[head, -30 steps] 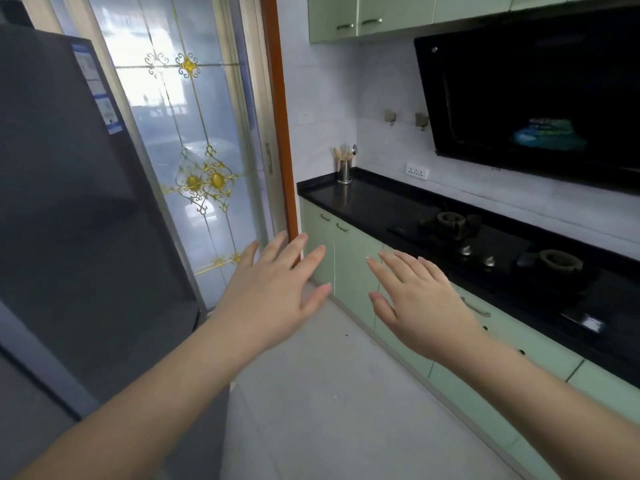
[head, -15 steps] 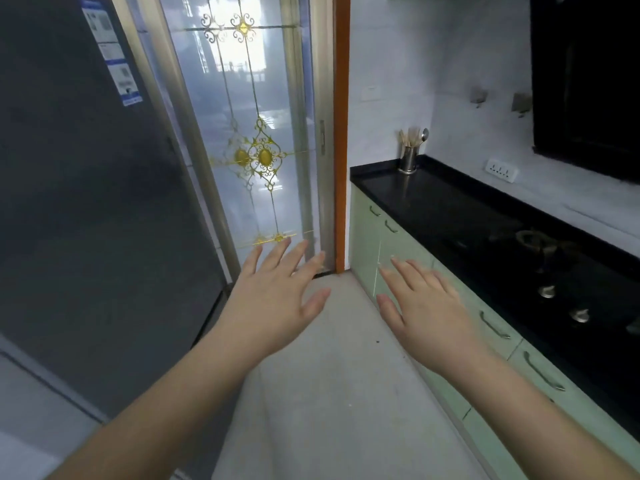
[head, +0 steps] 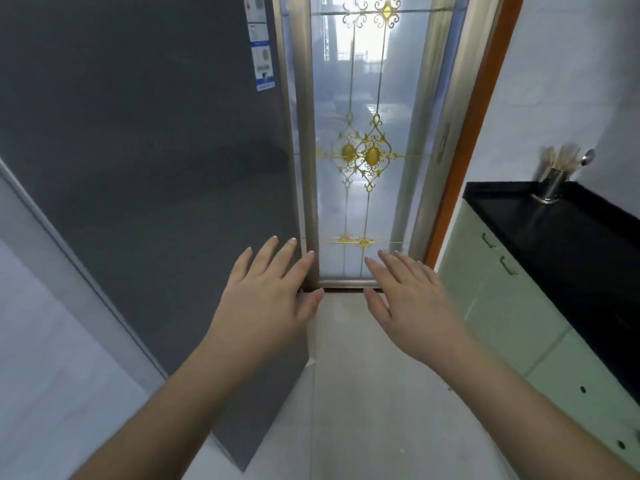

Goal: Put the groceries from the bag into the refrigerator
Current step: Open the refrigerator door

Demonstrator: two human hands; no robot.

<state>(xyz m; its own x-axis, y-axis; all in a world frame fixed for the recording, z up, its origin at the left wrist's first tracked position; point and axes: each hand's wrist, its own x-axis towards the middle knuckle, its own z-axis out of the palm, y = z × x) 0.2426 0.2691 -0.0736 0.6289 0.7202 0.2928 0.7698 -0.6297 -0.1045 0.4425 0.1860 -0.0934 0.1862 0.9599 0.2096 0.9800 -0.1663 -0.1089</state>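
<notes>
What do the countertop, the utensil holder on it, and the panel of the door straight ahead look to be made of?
Countertop: glossy black stone or a stone-like composite, judging by the holder's reflection in it. Utensil holder: shiny bare metal, probably stainless steel, with bright highlights. Door panel: frosted glass with gold ornament, light glowing through it, set in a brushed metallic-looking frame.

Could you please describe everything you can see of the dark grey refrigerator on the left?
The tall dark grey refrigerator fills the left of the view, its matt, smooth-looking face slightly reflective. It is shut; no handle shows. White and blue paper labels are stuck near its upper right edge. It stands on the pale floor, its right edge beside the metal-framed glass door with gold ornaments. A lighter grey side panel runs diagonally at its left. Neither hand touches it; the open left hand hovers in front of its lower right corner.
</notes>
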